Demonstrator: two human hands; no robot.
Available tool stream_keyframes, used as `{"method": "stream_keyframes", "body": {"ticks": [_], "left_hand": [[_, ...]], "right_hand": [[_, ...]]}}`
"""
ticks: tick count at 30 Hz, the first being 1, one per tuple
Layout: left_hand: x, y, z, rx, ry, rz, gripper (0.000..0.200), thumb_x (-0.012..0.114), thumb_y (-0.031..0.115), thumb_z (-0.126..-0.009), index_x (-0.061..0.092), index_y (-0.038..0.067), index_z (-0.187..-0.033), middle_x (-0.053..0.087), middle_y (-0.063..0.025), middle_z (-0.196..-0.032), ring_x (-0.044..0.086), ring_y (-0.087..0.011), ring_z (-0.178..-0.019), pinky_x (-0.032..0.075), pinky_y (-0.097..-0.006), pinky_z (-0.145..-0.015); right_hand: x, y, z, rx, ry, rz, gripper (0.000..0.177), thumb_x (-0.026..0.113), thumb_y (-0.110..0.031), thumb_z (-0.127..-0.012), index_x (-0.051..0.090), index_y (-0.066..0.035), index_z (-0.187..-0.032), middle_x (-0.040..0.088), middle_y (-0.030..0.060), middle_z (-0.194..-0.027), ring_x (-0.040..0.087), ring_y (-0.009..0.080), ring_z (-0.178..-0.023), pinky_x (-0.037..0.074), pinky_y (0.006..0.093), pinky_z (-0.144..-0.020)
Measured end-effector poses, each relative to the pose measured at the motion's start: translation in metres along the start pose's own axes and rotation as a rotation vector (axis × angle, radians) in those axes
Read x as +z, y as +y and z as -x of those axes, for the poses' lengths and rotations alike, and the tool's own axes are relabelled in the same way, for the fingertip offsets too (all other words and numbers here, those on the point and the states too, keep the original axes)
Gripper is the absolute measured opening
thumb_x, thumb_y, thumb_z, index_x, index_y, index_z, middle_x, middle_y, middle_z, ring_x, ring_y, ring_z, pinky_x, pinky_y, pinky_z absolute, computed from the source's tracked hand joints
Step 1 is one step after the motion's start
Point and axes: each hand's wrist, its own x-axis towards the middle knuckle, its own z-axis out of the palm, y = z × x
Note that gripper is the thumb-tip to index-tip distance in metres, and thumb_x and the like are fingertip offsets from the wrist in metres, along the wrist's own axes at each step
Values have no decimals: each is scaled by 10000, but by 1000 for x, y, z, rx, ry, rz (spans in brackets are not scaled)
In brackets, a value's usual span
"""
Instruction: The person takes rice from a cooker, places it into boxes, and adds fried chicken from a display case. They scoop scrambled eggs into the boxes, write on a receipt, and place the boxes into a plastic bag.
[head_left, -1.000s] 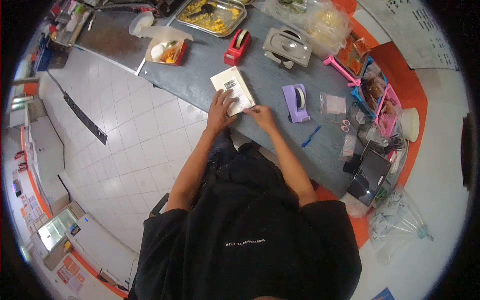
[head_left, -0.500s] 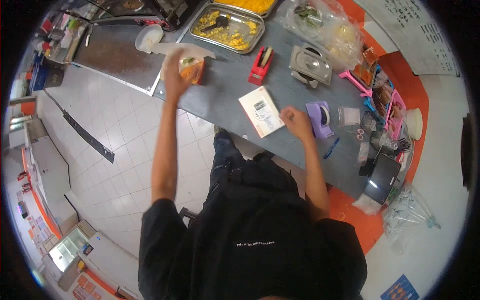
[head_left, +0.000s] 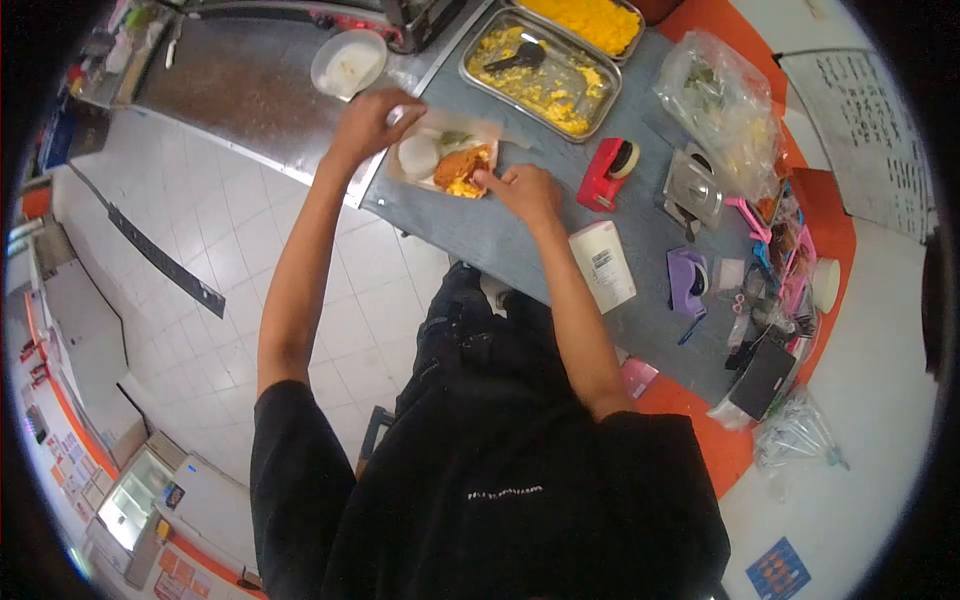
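A paper food box (head_left: 405, 170) lies unfolded near the table's front left edge. In it are a mound of white rice (head_left: 418, 156), an orange-brown fried piece (head_left: 462, 168), yellow egg (head_left: 465, 188) and some green leaf (head_left: 455, 137). My left hand (head_left: 372, 124) is at the box's upper left corner, thumb and fingers curled at the paper. From the right, my right hand (head_left: 525, 190) reaches the box's edge beside the fried piece, its fingertips closed there. The exact grip of both hands is small and partly hidden.
Behind the box stand a white bowl (head_left: 349, 65) and a metal tray (head_left: 600, 118) with egg scraps and a black scoop. To the right are a red tape dispenser (head_left: 597, 175), a white box (head_left: 603, 265), a purple tape dispenser (head_left: 686, 280) and a lidded steel container (head_left: 695, 187).
My right hand has left the white box and moved left to the food box. The food box is spread wider, its contents showing. The camera view has shifted left.
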Motion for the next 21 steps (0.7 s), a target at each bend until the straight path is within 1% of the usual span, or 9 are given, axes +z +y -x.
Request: {"method": "stream_keyframes", "body": {"ticks": [4, 6, 9, 13, 15, 17, 19, 20, 21], "left_hand": [[-6, -3, -32, -78, -98, 10, 244, 653, 341, -853, 740, 122, -915, 708, -97, -910, 662, -298, -816, 517, -385, -723], [-4, -10, -36, -20, -115, 52, 275, 651, 369, -847, 741, 117, -910, 710, -96, -906, 665, -295, -815, 518, -368, -728], [-3, -20, -40, -84, -182, 167, 261, 674, 359, -829, 743, 116, -895, 713, -87, -902, 670, -281, -821, 516, -357, -742], [-7, -23, -36, -100, -201, 223, 243, 699, 337, -813, 742, 113, -895, 715, -82, -891, 671, -253, -804, 513, -356, -734], [-8, -27, -30, -48, -262, 336, 227, 722, 316, -799, 740, 106, -883, 717, -76, -870, 668, -226, -789, 511, -350, -729], [-11, -23, -19, -88, -333, 361, 227, 748, 308, -775, 732, 105, -876, 708, -73, -897, 661, -223, -839, 504, -335, -751], [-6, -26, -7, -31, -619, 271, 308, 776, 349, -730, 705, 149, -953, 660, -69, -1092, 588, -248, -979, 451, -366, -855], [5, -32, -1, 15, -721, 136, 447, 833, 336, -627, 674, 159, -1005, 562, -112, -1270, 507, -311, -1168, 402, -427, -957], [16, -36, 8, 28, -729, 133, 447, 833, 336, -627, 674, 159, -1005, 562, -112, -1270, 507, -311, -1168, 402, -427, -957]], "right_hand": [[17, -12, -21, -114, 117, 36, 362, 706, -391, -776, 639, -49, -680, 627, 124, -616, 642, 287, -593, 481, 415, -553], [10, -30, -25, -306, 266, -129, 263, 672, -268, -805, 609, -32, -707, 612, 136, -613, 621, 296, -562, 470, 383, -528], [1, -71, -25, -389, 281, -288, 240, 660, -237, -836, 602, -32, -726, 606, 143, -619, 608, 306, -542, 462, 360, -515], [19, -54, -34, -324, 324, -386, 250, 656, -249, -863, 613, -35, -740, 619, 142, -638, 613, 292, -557, 464, 347, -527], [7, -27, -20, -239, 101, -55, 305, 609, -341, -886, 648, -47, -821, 672, 148, -749, 659, 353, -710, 503, 423, -596], [1, 2, -3, -186, 182, -138, 311, 622, -355, -887, 659, -50, -842, 676, 139, -728, 667, 327, -672, 510, 422, -603], [-17, 1, -2, -121, 238, -237, 310, 663, -366, -849, 660, -58, -885, 685, 139, -789, 673, 316, -733, 513, 418, -654], [-22, 0, 1, -49, 304, -339, 334, 703, -376, -812, 662, -66, -929, 694, 139, -851, 679, 305, -793, 515, 414, -704], [-19, -2, -5, -38, 316, -342, 334, 703, -376, -812, 662, -66, -929, 694, 139, -851, 679, 305, -793, 515, 414, -704]]}}
